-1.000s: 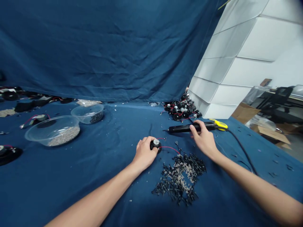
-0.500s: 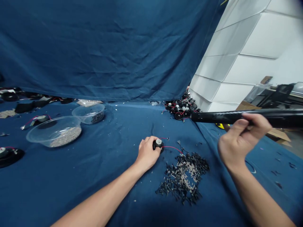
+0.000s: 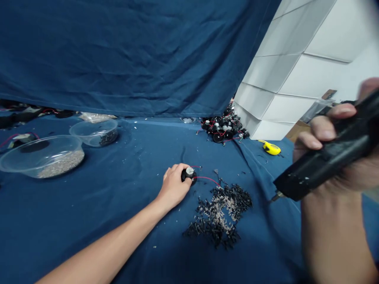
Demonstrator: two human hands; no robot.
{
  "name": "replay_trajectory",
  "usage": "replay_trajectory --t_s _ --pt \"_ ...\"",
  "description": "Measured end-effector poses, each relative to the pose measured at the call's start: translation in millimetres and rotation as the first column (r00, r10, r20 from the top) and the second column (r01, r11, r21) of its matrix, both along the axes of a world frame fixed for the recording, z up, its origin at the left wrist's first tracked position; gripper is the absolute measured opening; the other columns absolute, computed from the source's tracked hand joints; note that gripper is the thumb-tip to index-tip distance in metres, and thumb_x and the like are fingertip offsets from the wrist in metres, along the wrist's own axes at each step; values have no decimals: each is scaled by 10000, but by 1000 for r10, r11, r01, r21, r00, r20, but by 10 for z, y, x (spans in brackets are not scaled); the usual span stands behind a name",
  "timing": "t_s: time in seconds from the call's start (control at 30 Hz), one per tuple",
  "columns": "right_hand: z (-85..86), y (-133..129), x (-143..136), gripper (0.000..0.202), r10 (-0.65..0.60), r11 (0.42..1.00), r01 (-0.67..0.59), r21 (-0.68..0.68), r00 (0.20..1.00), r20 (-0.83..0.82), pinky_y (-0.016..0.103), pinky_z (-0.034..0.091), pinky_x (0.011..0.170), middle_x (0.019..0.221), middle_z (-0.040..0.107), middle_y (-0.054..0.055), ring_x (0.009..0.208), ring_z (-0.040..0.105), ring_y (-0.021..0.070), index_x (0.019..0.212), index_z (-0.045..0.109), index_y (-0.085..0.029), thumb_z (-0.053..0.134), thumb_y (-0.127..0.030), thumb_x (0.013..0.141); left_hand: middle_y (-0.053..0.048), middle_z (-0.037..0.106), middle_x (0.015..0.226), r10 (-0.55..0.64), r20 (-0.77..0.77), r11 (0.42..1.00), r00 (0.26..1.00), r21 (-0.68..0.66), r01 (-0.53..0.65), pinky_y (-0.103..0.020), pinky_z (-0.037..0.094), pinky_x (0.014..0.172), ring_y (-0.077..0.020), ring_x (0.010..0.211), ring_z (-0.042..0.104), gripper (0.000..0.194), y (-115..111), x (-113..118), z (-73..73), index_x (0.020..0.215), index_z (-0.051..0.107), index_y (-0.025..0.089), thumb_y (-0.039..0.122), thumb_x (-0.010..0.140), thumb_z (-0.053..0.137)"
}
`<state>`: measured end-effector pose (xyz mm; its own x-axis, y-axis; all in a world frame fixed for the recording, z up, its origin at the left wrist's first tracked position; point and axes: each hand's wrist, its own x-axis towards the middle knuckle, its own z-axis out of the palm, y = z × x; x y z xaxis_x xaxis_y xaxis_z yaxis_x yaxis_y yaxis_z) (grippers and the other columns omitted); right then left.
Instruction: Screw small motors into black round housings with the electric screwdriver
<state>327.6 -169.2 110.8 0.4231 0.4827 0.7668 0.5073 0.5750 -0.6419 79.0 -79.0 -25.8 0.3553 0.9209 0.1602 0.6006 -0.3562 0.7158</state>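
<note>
Since the earlier picture, my right hand (image 3: 340, 157) has lifted the black electric screwdriver (image 3: 325, 161) off the counter (image 3: 89, 221) and brought it close to the camera, fingers wrapped around its body. Its long axis now slopes down to the left, with the tip toward the small round motor (image 3: 188, 174). My left hand (image 3: 173, 187) is much nearer: it rests on the counter with fingers closed around the motor's left side. This motor is black with a pale top, and a red wire (image 3: 207, 180) runs to its right. Just right and below it lies a heap of dark screws (image 3: 220, 215). Far left of it stand two clear bowls (image 3: 41, 156).
</note>
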Motion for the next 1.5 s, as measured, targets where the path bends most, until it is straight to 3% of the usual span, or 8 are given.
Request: replay_trajectory --t_s 0.1,0.17,0.23,0.33,0.47,0.57,0.93,1.5 --pt "195 219 -179 344 358 925 -379 -25 891 -281 240 349 411 1296 493 -28 535 433 95 1179 548 -444 323 -358 934 -40 621 1010 -2 4 1000 1000 -9 2 -458 374 991 -238 1039 531 272 -4 -1 22 971 595 222 102 745 504" --pt "250 419 -358 211 494 837 -547 -20 772 -400 212 352 414 1146 574 -40 458 321 64 1010 598 -368 514 -280 837 -34 619 1012 -2 5 1000 1000 -25 2 -463 365 999 -235 1046 528 273 -10 2 37 967 598 227 99 746 501" --pt "207 636 -537 187 546 788 -615 -9 707 -450 209 380 428 900 609 -60 441 337 54 924 571 -317 631 -266 753 -30 614 1015 6 6 999 1000 -43 -6 -465 353 1012 -231 1052 524 275 -16 7 47 966 596 230 95 747 499" --pt "-9 918 -746 284 545 771 -637 -18 673 -500 221 413 417 674 535 -92 424 430 62 932 525 -293 706 -329 716 -23 611 1004 28 10 998 1000 -59 -28 -461 341 1027 -223 1050 524 270 -27 18 49 953 592 230 84 742 507" --pt "-311 1132 -873 319 491 779 -621 -85 689 -533 212 433 402 653 521 -93 412 477 55 918 500 -253 731 -287 701 -17 613 993 28 22 999 999 -40 -27 -457 328 1041 -216 1022 532 262 -29 26 29 947 587 229 79 744 514" --pt "-421 1211 -890 319 448 790 -600 -125 705 -550 206 437 396 646 505 -98 404 480 48 874 478 -237 736 -268 690 -18 612 999 13 31 999 999 -33 -12 -460 326 1044 -215 1012 533 259 -20 20 7 965 583 228 89 758 512" --pt "-594 1329 -886 320 406 809 -571 -143 717 -566 219 442 384 664 532 -93 403 487 50 835 448 -226 723 -284 681 -22 611 1004 -1 44 999 999 -41 3 -465 325 1047 -221 1025 532 236 -9 16 -9 967 576 229 112 770 519" --pt "-642 1359 -897 337 409 794 -593 -131 681 -607 225 444 375 644 529 -93 403 488 61 824 445 -223 739 -263 663 -27 605 1023 -1 34 999 999 -44 2 -450 342 1030 -224 1032 531 249 -5 11 -13 976 564 229 110 766 504"
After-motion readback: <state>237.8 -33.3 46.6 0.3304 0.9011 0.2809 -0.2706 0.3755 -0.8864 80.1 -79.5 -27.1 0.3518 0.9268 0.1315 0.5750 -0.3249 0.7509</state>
